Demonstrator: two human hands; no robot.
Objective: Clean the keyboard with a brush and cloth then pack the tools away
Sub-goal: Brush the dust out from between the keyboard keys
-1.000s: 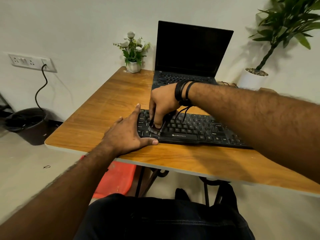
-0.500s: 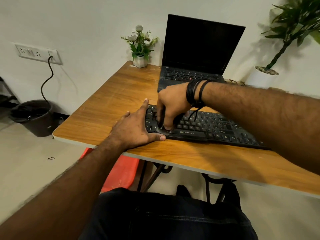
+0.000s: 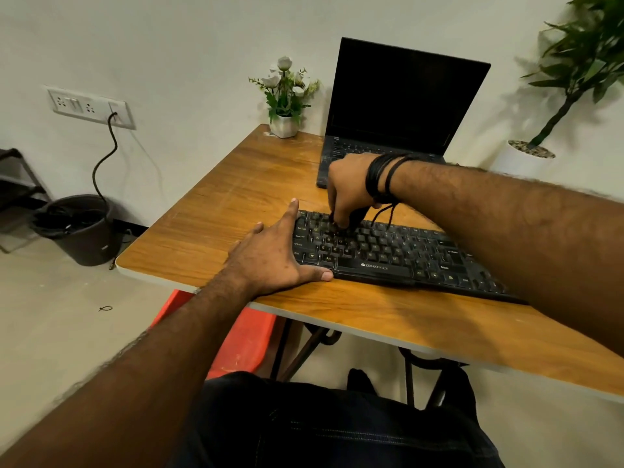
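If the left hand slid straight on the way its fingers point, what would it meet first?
Its fingers point away from the body along the keyboard's left end. The left hand would likely cross bare table and first reach the laptop's near left corner, though depth is unclear.

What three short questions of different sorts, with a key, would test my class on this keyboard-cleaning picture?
1. True or false: the left hand lies flat at the left end of the keyboard.
2. What stands open behind the keyboard? A) a laptop B) a book C) a box
3. Fill in: the right hand points its fingers down onto the upper rows of ____.

Key:
1. True. Its fingers are straight and its thumb runs along the front edge.
2. A, the laptop, its screen dark.
3. Keys. A dark thing shows under the fingers, likely the brush, but it is mostly hidden.
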